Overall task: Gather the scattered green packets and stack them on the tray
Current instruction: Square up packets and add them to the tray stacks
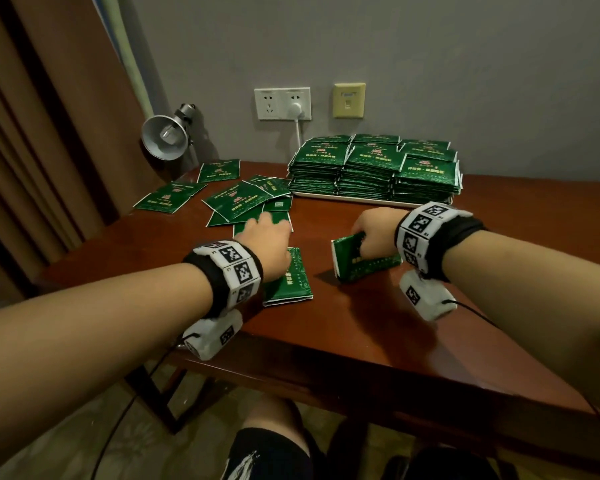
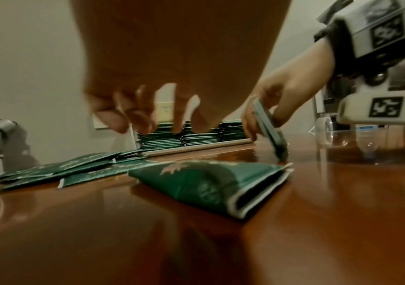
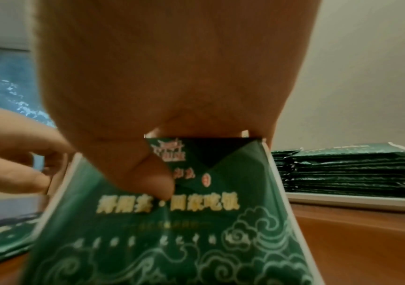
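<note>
Bundle on edge, one slip from fanning out.
Right hand (image 1: 373,237) pinches a packet bundle (image 1: 364,259) near the tray (image 1: 312,195); left hand (image 1: 267,244), fingers spread, reaches scattered packets (image 1: 236,200).

The green packet (image 3: 172,221) pinched in your right hand (image 3: 172,77) carries a line of gold Chinese characters split by a dot, too blurred to read with certainty, over a fainter pale line and a small red seal. The packets stacked on the tray (image 1: 371,199) show the same gold line, and your wristbands (image 1: 420,223) bear black-and-white square code markers, not words.
</note>
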{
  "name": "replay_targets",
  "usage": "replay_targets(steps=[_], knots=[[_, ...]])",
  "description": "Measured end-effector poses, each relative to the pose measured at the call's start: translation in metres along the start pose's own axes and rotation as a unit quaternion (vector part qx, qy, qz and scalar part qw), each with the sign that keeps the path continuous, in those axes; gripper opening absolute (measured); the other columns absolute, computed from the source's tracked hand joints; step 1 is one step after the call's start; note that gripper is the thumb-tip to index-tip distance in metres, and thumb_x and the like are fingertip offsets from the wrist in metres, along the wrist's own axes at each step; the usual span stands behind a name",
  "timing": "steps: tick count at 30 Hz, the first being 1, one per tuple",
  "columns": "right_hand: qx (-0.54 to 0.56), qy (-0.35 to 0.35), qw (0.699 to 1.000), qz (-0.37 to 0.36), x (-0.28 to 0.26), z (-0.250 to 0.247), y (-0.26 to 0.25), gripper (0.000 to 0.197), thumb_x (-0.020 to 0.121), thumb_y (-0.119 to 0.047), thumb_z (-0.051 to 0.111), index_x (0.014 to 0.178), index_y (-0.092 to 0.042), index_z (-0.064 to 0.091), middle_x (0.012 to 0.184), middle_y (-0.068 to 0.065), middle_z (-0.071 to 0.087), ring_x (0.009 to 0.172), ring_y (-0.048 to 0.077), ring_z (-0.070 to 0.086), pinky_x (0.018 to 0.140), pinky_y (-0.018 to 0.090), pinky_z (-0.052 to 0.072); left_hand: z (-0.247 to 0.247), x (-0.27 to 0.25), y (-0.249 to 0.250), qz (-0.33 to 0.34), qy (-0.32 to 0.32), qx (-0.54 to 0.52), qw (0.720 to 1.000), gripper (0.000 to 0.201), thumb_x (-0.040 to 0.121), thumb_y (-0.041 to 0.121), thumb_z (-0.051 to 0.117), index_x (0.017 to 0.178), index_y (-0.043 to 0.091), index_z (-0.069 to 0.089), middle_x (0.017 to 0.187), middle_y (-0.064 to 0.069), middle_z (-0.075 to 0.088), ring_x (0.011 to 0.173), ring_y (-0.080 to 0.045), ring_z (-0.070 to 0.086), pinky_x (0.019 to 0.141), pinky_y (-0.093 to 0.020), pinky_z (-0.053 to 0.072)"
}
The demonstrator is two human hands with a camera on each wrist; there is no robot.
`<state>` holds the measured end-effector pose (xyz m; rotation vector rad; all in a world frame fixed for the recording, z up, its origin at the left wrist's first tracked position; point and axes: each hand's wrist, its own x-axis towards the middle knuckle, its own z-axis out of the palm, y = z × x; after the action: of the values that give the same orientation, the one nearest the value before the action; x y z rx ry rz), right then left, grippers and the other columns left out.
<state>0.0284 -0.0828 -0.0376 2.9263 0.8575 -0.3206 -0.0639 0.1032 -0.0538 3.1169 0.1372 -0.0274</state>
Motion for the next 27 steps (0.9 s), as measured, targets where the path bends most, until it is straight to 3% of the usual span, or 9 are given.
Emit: replay_targets(steps=[2, 4, 7, 9, 11, 13, 17, 22, 27], knots=[[-0.026, 0.019, 0.999, 0.0, 0.002, 0.001, -0.003, 0.014, 0.084, -0.021, 0.058, 0.098, -0.02, 0.056, 0.092, 0.003, 0.058, 0.083, 0.025, 0.056, 0.063, 0.03, 0.044, 0.004, -0.001, 0.01, -0.088, -0.082, 0.037, 0.992, 0.068, 0.093, 0.06, 0.041, 0.146, 0.018, 0.03, 0.148, -0.018, 0.028, 0.129, -0.037, 0.042, 0.1, -0.051, 0.046], [-0.041, 0.038, 0.998, -0.002, 0.005, 0.005, -0.004, 0.041, 0.08, -0.024, 0.062, 0.119, -0.023, 0.05, 0.11, 0.004, 0.057, 0.098, 0.025, 0.056, 0.074, 0.035, 0.052, 0.01, -0.003, 0.02, -0.117, -0.148, 0.052, 0.981, 0.085, 0.089, 0.073, 0.028, 0.152, 0.018, 0.02, 0.154, -0.017, 0.02, 0.136, -0.039, 0.036, 0.105, -0.051, 0.039], [-0.041, 0.022, 0.999, -0.002, 0.005, 0.012, -0.005, 0.057, 0.074, -0.031, 0.074, 0.123, -0.023, 0.046, 0.117, 0.003, 0.056, 0.103, 0.025, 0.056, 0.08, 0.037, 0.053, 0.012, -0.001, 0.023, -0.077, -0.159, 0.069, 0.982, 0.079, 0.086, 0.067, 0.047, 0.147, 0.02, 0.029, 0.145, -0.014, 0.031, 0.128, -0.037, 0.043, 0.1, -0.045, 0.041], [-0.05, -0.018, 0.999, 0.001, 0.004, 0.015, -0.003, 0.065, 0.071, -0.04, 0.081, 0.122, -0.02, 0.046, 0.116, 0.002, 0.056, 0.103, 0.025, 0.057, 0.076, 0.034, 0.048, 0.009, 0.002, 0.021, -0.027, -0.164, 0.03, 0.986, 0.059, 0.084, 0.042, 0.063, 0.136, 0.026, 0.039, 0.136, -0.011, 0.035, 0.12, -0.034, 0.047, 0.091, -0.043, 0.047], [-0.046, -0.04, 0.998, 0.004, 0.004, 0.018, -0.001, 0.072, 0.069, -0.042, 0.083, 0.124, -0.018, 0.044, 0.116, 0.003, 0.057, 0.101, 0.026, 0.058, 0.08, 0.036, 0.051, 0.009, 0.005, 0.019, 0.0, -0.167, -0.031, 0.985, 0.045, 0.082, 0.021, 0.064, 0.124, 0.029, 0.047, 0.132, -0.007, 0.035, 0.114, -0.029, 0.048, 0.086, -0.037, 0.048], [-0.027, -0.044, 0.999, 0.004, 0.005, 0.02, 0.002, 0.081, 0.068, -0.041, 0.084, 0.131, -0.017, 0.04, 0.118, 0.004, 0.058, 0.101, 0.026, 0.059, 0.086, 0.04, 0.052, 0.013, 0.005, 0.019, -0.007, -0.139, -0.062, 0.988, 0.048, 0.08, 0.03, 0.072, 0.121, 0.028, 0.048, 0.133, -0.006, 0.034, 0.117, -0.027, 0.044, 0.093, -0.039, 0.047], [-0.055, -0.064, 0.996, -0.006, 0.007, 0.018, 0.0, 0.093, 0.074, -0.044, 0.079, 0.148, -0.019, 0.029, 0.138, 0.004, 0.049, 0.122, 0.026, 0.051, 0.094, 0.037, 0.047, 0.023, 0.009, 0.016, -0.074, -0.115, -0.007, 0.991, 0.099, 0.066, 0.066, 0.074, 0.14, 0.017, 0.031, 0.14, -0.013, 0.036, 0.129, -0.035, 0.037, 0.105, -0.048, 0.039], [-0.138, -0.072, 0.988, 0.021, 0.004, 0.015, -0.002, 0.09, 0.066, -0.07, 0.071, 0.136, -0.019, 0.044, 0.127, 0.005, 0.049, 0.117, 0.026, 0.043, 0.08, 0.037, 0.041, 0.02, 0.011, 0.013, -0.054, -0.123, -0.037, 0.99, 0.092, 0.07, 0.053, 0.076, 0.142, 0.019, 0.03, 0.138, -0.01, 0.038, 0.127, -0.032, 0.039, 0.102, -0.046, 0.042], [-0.049, -0.032, 0.998, 0.006, -0.004, 0.021, 0.002, 0.077, 0.07, -0.054, 0.079, 0.122, -0.012, 0.041, 0.094, 0.0, 0.054, 0.087, 0.021, 0.056, 0.067, 0.033, 0.047, 0.025, 0.01, 0.011, -0.012, -0.11, -0.042, 0.993, 0.097, 0.068, 0.045, 0.076, 0.146, 0.024, 0.022, 0.133, -0.011, 0.034, 0.115, -0.03, 0.048, 0.091, -0.045, 0.051]])
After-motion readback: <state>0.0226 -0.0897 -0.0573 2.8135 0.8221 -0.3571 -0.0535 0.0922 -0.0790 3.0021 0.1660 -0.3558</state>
